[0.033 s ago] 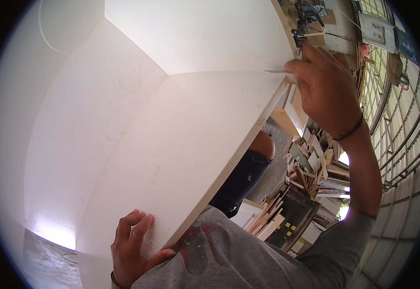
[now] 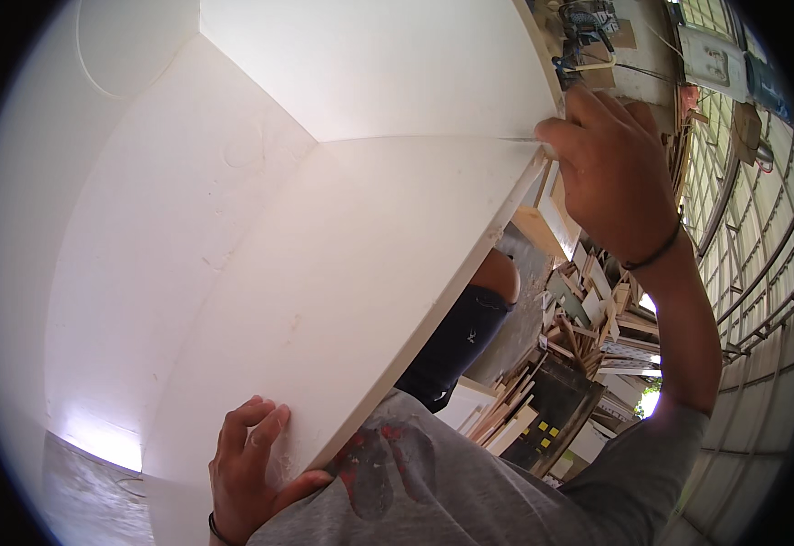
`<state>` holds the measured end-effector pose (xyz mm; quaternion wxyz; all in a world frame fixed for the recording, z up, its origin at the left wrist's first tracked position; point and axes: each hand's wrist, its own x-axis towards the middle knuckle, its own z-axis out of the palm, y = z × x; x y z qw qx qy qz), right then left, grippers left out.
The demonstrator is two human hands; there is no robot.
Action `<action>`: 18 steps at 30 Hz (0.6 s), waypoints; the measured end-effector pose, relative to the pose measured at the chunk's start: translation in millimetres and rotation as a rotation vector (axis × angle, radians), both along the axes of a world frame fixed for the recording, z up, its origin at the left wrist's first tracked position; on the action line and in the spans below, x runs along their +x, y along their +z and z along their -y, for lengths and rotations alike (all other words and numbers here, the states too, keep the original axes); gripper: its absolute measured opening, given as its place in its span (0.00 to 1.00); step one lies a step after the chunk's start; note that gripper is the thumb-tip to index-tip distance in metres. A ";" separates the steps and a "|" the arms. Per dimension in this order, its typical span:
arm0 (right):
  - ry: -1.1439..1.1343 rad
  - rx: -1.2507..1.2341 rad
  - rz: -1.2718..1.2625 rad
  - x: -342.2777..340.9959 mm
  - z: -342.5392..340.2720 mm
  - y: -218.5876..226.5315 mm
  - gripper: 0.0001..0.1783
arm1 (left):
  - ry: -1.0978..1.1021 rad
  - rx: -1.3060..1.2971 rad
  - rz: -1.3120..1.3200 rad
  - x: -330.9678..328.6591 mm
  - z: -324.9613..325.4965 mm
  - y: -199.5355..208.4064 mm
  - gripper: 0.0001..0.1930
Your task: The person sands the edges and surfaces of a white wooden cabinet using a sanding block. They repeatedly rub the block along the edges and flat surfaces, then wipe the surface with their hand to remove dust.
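Observation:
My right hand (image 2: pixel 611 173) is at the outer end of the seam between two white panels. Its fingers are pinched on a thin metal blade (image 2: pixel 522 139), whose narrow tip lies along that seam; the handle is hidden in the hand. Below the seam spreads the broad lower panel (image 2: pixel 351 255), and above it stands the upper panel (image 2: pixel 388 68). My left hand (image 2: pixel 249 464) rests at the near end of the lower panel, fingers spread on its face and thumb by its edge.
A white back panel (image 2: pixel 160 227) meets both boards on the left. Beyond the panel's edge are my knee (image 2: pixel 497 276), a pile of wood offcuts (image 2: pixel 588 300) and a dark board (image 2: pixel 551 405). Tools (image 2: pixel 588 36) lie at the upper right, near a metal-framed wall (image 2: pixel 743 227).
The right hand has shifted and turned slightly at the seam, and less of the blade shows. My left hand stays in place on the panel.

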<state>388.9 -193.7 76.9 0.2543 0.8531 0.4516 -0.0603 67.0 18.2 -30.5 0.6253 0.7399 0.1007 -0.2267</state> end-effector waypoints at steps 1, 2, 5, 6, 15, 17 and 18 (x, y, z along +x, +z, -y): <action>0.026 -0.026 0.021 -2.4 -1.6 -2.6 0.08 | -0.004 0.001 0.003 -0.5 -1.1 -0.3 0.40; 0.052 -0.053 0.042 -4.2 -1.8 -4.5 0.08 | -0.008 0.001 0.006 -1.0 -1.9 -0.3 0.40; 0.068 -0.017 0.000 -4.5 4.6 -3.6 0.09 | -0.007 -0.017 0.013 -0.8 -0.9 -0.2 0.40; -0.043 0.017 -0.084 -2.8 4.8 -3.3 0.09 | -0.005 -0.011 0.011 -1.2 -0.9 0.2 0.40; -0.073 0.042 -0.028 -0.8 6.0 -0.7 0.08 | -0.028 0.013 0.002 -0.7 -1.8 -0.6 0.40; 0.016 -0.023 0.032 -5.9 6.5 -3.7 0.08 | -0.043 0.022 0.005 0.9 -1.9 0.1 0.40; -0.025 0.010 -0.003 -5.5 8.2 -4.1 0.08 | -0.040 0.021 0.010 1.1 -2.2 0.3 0.40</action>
